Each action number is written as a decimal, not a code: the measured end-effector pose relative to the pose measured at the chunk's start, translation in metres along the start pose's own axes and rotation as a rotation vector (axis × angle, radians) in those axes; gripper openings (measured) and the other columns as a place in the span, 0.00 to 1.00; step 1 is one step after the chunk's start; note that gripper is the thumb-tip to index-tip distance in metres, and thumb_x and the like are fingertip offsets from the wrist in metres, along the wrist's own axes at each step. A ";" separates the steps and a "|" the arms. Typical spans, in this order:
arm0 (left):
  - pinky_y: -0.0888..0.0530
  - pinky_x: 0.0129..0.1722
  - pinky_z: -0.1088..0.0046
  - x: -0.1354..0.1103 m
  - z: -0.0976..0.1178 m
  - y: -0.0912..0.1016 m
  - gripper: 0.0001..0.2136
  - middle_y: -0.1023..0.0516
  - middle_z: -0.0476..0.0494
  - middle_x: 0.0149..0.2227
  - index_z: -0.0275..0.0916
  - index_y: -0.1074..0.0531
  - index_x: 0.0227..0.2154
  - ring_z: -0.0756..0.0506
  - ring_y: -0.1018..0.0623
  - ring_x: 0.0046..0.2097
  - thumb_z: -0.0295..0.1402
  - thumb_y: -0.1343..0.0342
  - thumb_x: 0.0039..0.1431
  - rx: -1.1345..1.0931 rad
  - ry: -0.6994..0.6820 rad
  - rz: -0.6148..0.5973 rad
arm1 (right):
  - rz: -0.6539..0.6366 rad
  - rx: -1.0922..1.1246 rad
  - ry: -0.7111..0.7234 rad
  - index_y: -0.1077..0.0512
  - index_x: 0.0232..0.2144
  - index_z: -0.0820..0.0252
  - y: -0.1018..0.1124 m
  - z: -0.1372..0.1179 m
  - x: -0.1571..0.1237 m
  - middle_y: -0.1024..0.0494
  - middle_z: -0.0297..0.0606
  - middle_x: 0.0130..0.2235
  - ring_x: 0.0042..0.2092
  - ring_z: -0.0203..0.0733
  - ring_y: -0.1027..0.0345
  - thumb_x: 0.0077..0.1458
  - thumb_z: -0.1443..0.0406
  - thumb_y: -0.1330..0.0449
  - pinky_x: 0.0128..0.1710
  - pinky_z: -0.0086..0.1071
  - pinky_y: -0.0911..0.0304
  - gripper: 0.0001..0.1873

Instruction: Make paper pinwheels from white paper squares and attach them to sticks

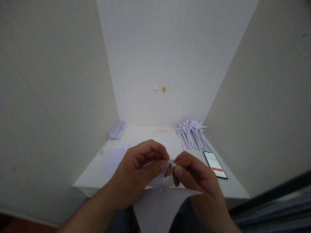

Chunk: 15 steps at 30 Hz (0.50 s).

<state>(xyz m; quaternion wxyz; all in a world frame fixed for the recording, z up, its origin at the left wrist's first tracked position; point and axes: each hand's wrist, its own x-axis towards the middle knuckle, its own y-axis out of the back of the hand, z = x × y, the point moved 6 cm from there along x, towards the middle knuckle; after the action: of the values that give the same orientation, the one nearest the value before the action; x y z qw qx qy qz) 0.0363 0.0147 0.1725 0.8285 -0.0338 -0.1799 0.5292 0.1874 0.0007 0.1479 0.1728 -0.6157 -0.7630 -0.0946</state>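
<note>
Between both hands, above the table's front edge, is a piece of white paper [159,207] with cut, pointed corners; it looks like a pinwheel sheet. My left hand [143,171] pinches one part of it between thumb and fingers. Close by on the right, my right hand [194,174] pinches a small folded point of the same paper, thumb against forefinger. The fingertips of both hands nearly meet at the folded tips. The paper's wide lower part hangs towards my lap. Fingers partly hide the folds.
Rolled paper sticks [117,130] lie at the back left, with flat paper sheets [113,160] nearer. Several paper pinwheels on sticks [191,134] are piled back right, beside a phone [215,165] with its screen lit. Small tan bits [101,151] lie by the left wall. Two hooks [164,89] hang on the back wall.
</note>
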 end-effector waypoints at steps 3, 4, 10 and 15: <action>0.28 0.33 0.77 0.000 -0.001 0.001 0.03 0.18 0.50 0.29 0.39 0.23 0.36 0.52 0.23 0.30 0.30 0.33 0.63 0.008 0.003 0.004 | -0.042 0.019 -0.049 0.24 0.31 0.55 -0.002 0.001 0.000 0.31 0.31 0.28 0.32 0.37 0.39 0.69 0.56 0.38 0.32 0.31 0.42 0.15; 0.28 0.33 0.77 -0.001 -0.001 0.001 0.04 0.19 0.50 0.29 0.39 0.23 0.36 0.52 0.23 0.30 0.30 0.33 0.63 0.010 0.004 0.004 | -0.051 0.025 -0.052 0.24 0.31 0.55 -0.003 0.002 0.000 0.31 0.31 0.28 0.31 0.37 0.39 0.69 0.56 0.38 0.31 0.31 0.42 0.15; 0.28 0.32 0.76 -0.001 0.002 0.001 0.04 0.19 0.49 0.29 0.38 0.23 0.36 0.50 0.22 0.31 0.30 0.33 0.62 0.031 -0.015 0.013 | -0.050 0.003 0.019 0.23 0.32 0.54 -0.001 -0.002 0.001 0.28 0.31 0.31 0.33 0.37 0.37 0.66 0.60 0.34 0.34 0.32 0.41 0.10; 0.28 0.32 0.78 -0.001 0.005 0.000 0.04 0.19 0.50 0.29 0.39 0.24 0.35 0.52 0.23 0.31 0.29 0.33 0.63 0.038 -0.030 0.011 | -0.036 0.004 0.023 0.25 0.30 0.54 0.000 -0.004 0.002 0.28 0.30 0.31 0.33 0.37 0.38 0.64 0.61 0.32 0.33 0.31 0.42 0.10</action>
<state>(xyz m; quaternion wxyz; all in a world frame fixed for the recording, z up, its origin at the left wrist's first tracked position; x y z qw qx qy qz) 0.0340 0.0134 0.1773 0.8231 -0.0110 -0.1822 0.5377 0.1875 0.0011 0.1527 0.1809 -0.6003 -0.7721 -0.1033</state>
